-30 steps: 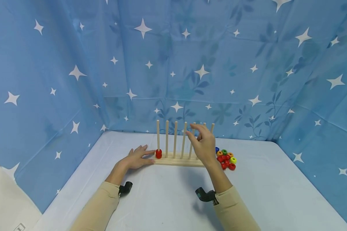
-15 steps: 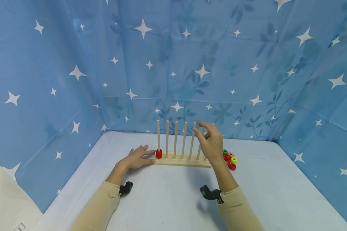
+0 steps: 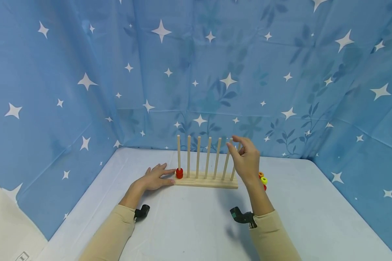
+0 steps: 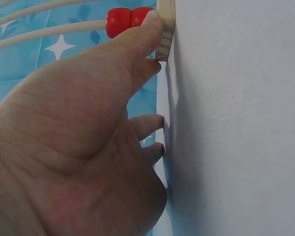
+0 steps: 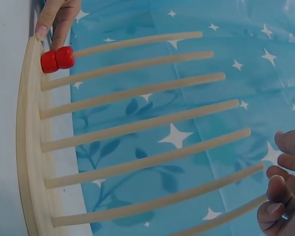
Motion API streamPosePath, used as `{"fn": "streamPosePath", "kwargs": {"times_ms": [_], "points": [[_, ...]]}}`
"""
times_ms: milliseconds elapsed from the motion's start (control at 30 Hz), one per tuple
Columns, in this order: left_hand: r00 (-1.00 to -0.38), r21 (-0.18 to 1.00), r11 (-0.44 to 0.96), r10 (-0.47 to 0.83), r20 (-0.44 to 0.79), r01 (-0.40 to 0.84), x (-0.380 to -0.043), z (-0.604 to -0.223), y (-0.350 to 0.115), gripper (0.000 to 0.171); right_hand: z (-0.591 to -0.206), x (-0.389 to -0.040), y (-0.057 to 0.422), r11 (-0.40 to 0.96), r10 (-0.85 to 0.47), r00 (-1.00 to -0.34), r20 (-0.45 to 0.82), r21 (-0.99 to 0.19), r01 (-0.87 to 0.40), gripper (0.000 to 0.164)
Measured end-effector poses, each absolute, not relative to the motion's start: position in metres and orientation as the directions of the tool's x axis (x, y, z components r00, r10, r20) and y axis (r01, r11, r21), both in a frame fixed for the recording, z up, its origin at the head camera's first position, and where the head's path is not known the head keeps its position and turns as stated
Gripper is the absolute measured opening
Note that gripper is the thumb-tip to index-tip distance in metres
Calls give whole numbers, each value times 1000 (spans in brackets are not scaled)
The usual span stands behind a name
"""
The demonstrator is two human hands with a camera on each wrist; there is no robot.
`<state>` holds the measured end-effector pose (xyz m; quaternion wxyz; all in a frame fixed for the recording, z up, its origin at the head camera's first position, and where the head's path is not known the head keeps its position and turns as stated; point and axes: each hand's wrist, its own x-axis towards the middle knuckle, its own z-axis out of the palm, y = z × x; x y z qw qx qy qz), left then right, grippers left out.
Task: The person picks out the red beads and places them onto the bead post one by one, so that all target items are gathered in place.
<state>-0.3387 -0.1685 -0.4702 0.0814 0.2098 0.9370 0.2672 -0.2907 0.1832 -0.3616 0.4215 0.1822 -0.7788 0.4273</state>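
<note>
A wooden peg rack (image 3: 205,184) stands on the table, with a row of several upright pegs. Two red beads (image 5: 58,59) are stacked on its leftmost peg; no beads show on the other pegs. My left hand (image 3: 154,178) holds the rack's left end between thumb and index finger, its other fingers spread by the tabletop. In the left wrist view the thumb (image 4: 150,32) lies at the base beside the red beads. My right hand (image 3: 248,159) is raised near the tops of the right-hand pegs, thumb and index finger curved with a gap between them, holding nothing.
Loose beads lie right of the rack, mostly hidden behind my right hand; a yellow bead (image 3: 264,180) and an orange bead (image 3: 261,174) show. A blue star-patterned curtain (image 3: 196,72) hangs behind the white table (image 3: 183,224).
My right hand has moved rightward along the peg tops, from near the middle pegs toward the right end, covering more of the loose beads. The left hand and rack have stayed put.
</note>
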Motion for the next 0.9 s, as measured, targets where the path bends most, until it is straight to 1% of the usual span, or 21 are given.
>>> {"fn": "streamPosePath", "kwargs": {"times_ms": [333,533,900], "points": [[-898,536,769,437,-42,349,-338,-469,-168,64,-360,-289,194,589,109,-581,807,-523,-616,30],[-898,534,770,438,-45,349,-340,-472,-169,64,-359,-289,202,588,125,-594,795,-542,-600,30],[-897,539,767,439,-45,348,-340,-472,-168,63,-361,-292,214,608,165,-593,788,-555,-568,30]]}}
